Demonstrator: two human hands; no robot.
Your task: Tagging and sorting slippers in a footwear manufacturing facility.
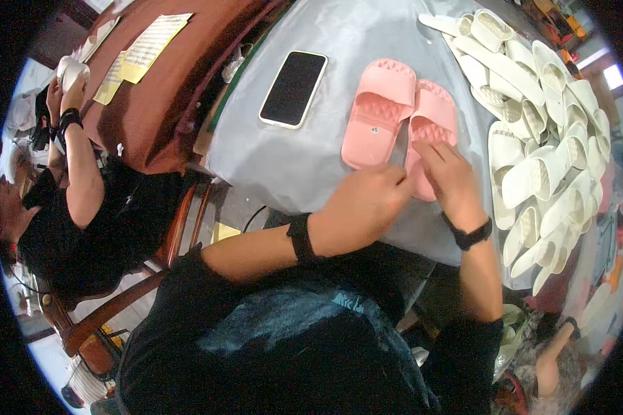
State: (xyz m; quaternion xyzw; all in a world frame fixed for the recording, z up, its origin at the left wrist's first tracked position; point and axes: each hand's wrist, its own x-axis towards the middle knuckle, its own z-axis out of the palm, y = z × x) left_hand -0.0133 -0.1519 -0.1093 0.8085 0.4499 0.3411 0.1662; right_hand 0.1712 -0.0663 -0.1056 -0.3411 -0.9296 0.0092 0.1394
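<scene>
Two pink slide slippers lie side by side on the grey-covered table, toes pointing away from me. The left slipper (367, 142) has a small white label on its insole. My left hand (360, 211) is closed just beyond that slipper's heel; whatever its fingers pinch, if anything, is hidden. Over the right slipper (439, 111) hovers or rests my right hand (457, 183), its fingers stretched out across the insole and its thumb apart. Part of that slipper's heel is covered by the hand. Both my wrists wear black bands.
A phone (294, 90) in a white case lies left of the slippers. Many white slippers (533, 159) are heaped along the right side. At a brown table (166, 55) on the left, another person's hands (69, 97) hold a white item. Yellow-edged papers (152, 45) lie there.
</scene>
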